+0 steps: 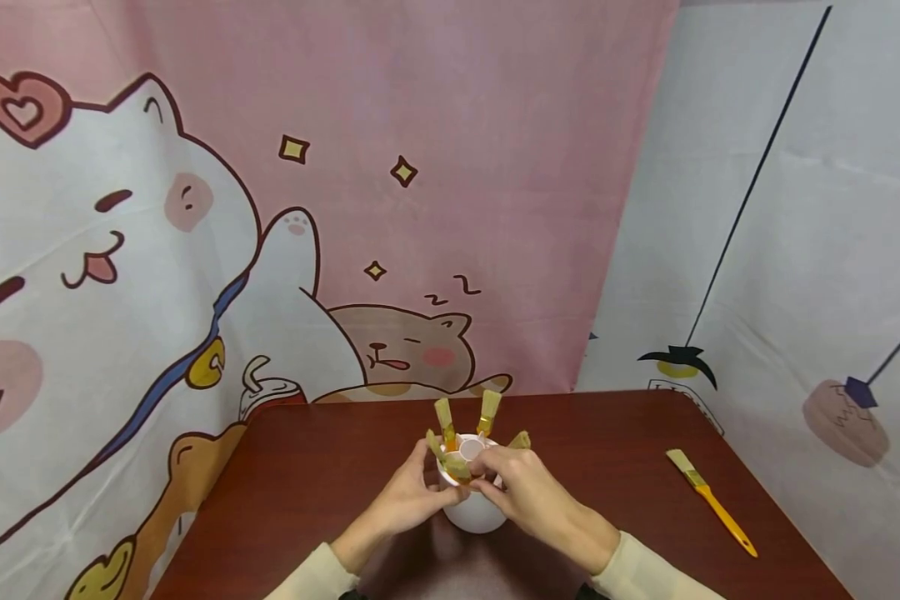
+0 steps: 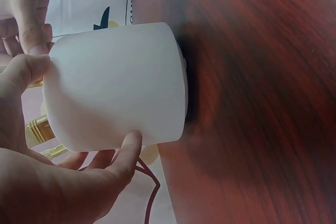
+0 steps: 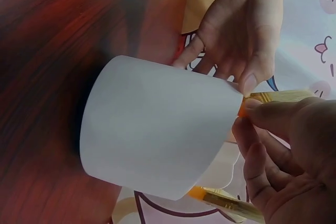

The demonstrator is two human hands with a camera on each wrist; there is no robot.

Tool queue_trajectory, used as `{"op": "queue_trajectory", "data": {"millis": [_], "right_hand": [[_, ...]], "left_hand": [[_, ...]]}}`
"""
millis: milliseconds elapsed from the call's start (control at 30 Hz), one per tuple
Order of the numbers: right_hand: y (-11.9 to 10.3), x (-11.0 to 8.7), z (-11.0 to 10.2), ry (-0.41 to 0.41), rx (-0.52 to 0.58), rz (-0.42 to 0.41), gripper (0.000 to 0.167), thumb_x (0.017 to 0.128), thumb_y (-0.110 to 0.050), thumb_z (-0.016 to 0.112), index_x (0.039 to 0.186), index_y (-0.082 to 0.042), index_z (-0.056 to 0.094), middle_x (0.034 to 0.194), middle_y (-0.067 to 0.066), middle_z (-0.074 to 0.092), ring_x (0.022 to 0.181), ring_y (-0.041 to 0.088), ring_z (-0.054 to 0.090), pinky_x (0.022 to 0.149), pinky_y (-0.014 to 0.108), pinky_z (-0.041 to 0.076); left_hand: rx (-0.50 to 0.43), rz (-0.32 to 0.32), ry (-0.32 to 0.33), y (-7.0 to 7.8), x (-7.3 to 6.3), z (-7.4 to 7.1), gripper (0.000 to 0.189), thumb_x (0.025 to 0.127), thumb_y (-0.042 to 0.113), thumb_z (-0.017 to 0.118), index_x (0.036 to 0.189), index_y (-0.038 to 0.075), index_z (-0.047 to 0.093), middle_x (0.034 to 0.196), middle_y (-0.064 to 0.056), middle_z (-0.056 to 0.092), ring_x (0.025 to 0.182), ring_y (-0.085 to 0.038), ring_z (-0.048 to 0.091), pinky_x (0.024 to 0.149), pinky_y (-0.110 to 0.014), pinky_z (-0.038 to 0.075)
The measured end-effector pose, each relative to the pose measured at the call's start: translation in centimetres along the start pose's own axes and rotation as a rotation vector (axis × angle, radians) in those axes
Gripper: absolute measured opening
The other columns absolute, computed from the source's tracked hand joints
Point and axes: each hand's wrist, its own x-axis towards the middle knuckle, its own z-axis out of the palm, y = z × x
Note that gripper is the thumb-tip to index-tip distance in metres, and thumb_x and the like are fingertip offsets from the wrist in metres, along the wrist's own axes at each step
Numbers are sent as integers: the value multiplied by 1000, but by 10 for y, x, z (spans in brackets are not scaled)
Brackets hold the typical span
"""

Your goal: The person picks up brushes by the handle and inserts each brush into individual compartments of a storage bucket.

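A white round-sided cup (image 1: 474, 515) stands upright on the table with several paintbrushes in it, bristles up. My left hand (image 1: 412, 497) holds the cup, thumb at the rim and fingers round its side. Over the near side of the rim, my right hand (image 1: 528, 492) pinches a paintbrush (image 3: 283, 96) low down, where its orange handle meets the rim. Two other brushes, a left one (image 1: 444, 417) and a right one (image 1: 487, 410), rise from the far side of the cup. Most handles are hidden inside it.
To the right, a loose paintbrush (image 1: 708, 498) with a yellow handle lies on the dark red-brown table (image 1: 600, 450). A pink cartoon cloth (image 1: 480, 167) hangs behind the table, and a pale cloth (image 1: 795, 250) hangs along the right side.
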Motion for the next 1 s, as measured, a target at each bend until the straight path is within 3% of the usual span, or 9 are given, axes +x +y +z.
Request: {"op": "queue_trajectory", "data": {"millis": [367, 533, 800, 1000], "right_hand": [[-2, -5, -3, -8, -50, -33, 29, 89, 5, 97, 111, -9, 84, 105, 1, 85, 86, 3, 77, 74, 12, 61], [-2, -8, -6, -1, -70, -41, 30, 88, 5, 98, 113, -7, 84, 109, 3, 85, 87, 9, 80, 76, 16, 64], [-8, -11, -14, 55, -134, -73, 29, 88, 2, 98, 112, -7, 85, 110, 4, 86, 85, 8, 80, 75, 15, 63], [-15, -8, -33, 112, -115, -103, 30, 86, 4, 99, 109, -10, 84, 102, -1, 84, 81, 3, 75, 72, 15, 61]], "left_hand": [[3, -8, 18, 0, 0, 2, 88, 97, 24, 94, 166, 4, 43, 166, -22, 58, 145, -38, 73, 112, -39, 66], [10, -1, 12, 0, 1, 2, 92, 98, 23, 93, 169, 2, 39, 168, -24, 57, 147, -41, 71, 113, -40, 66], [4, -2, 5, 1, 1, 2, 92, 98, 24, 92, 170, 3, 40, 169, -23, 55, 147, -42, 70, 116, -45, 65], [9, 14, 1, 4, 1, 2, 96, 98, 20, 91, 174, 0, 37, 175, -27, 50, 151, -46, 66, 121, -57, 61]]}}
